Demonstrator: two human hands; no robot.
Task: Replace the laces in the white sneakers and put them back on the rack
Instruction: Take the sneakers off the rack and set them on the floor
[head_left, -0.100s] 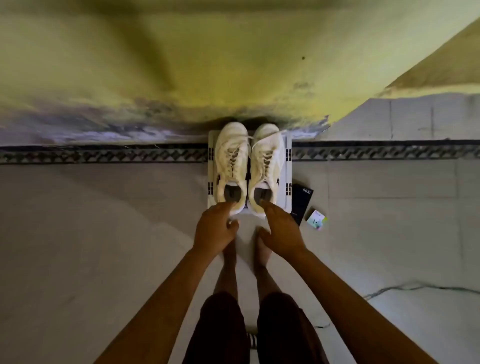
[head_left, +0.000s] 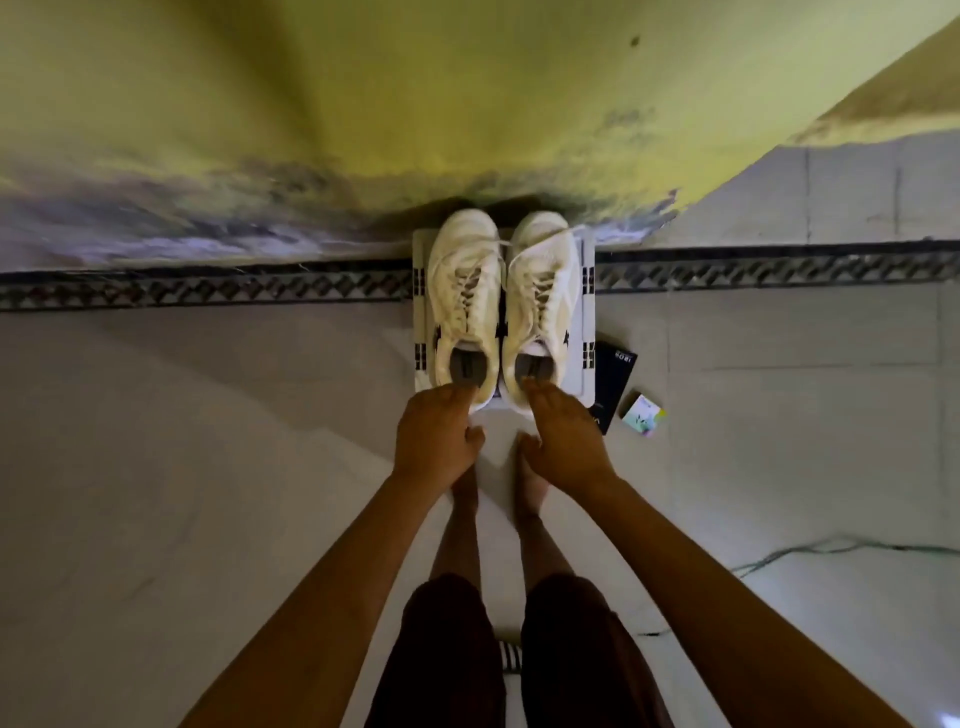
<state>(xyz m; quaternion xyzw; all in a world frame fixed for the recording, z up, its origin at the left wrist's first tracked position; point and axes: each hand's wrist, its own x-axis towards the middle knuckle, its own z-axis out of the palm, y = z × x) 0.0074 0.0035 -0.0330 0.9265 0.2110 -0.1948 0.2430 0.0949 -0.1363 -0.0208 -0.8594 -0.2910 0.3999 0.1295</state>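
Settling the white sneakers (head_left: 467, 291) on the rack (head_left: 420, 312)
Barely anything has shifted: left hand (head_left: 434, 436) and right hand (head_left: 563, 439) keep straight, pressed-together fingers (head_left: 457, 397) on the heels; the laced pair sits by the wall (head_left: 363, 104), apparently only awaiting release.

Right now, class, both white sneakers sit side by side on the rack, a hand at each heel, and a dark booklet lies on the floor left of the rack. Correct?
No. The head view shows the dark booklet lying on the floor right of the rack, not left. The rest holds: the white sneakers sit side by side, left hand and right hand at the heels.
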